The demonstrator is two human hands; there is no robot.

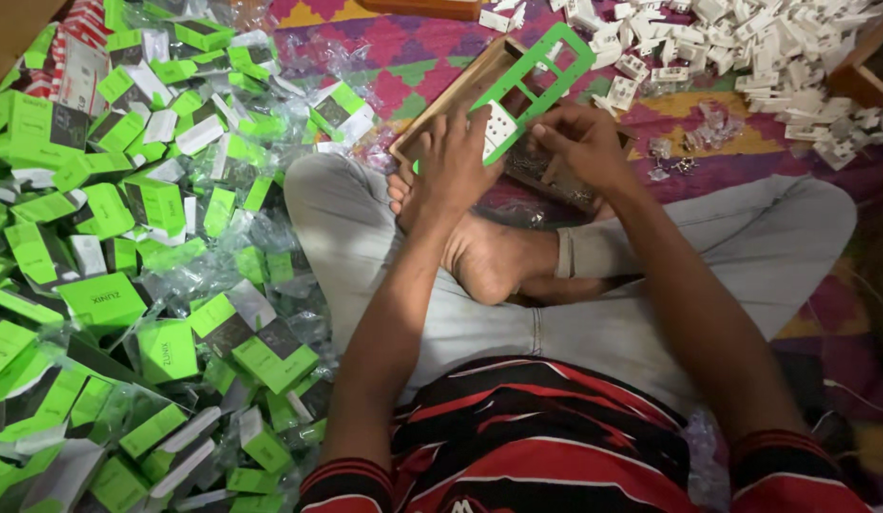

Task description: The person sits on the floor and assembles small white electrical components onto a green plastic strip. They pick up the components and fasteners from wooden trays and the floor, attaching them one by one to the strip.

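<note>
A green plastic frame [541, 71] is held between both hands, its long axis slanting up and away to the right of them — the near end low, the far end over a wooden tray [441, 109]. The left hand [453, 161] is closed on a white switch piece [499, 128] set in the frame's near end. The right hand [584, 142] is pinched together just beside it — on what cannot be told.
</note>
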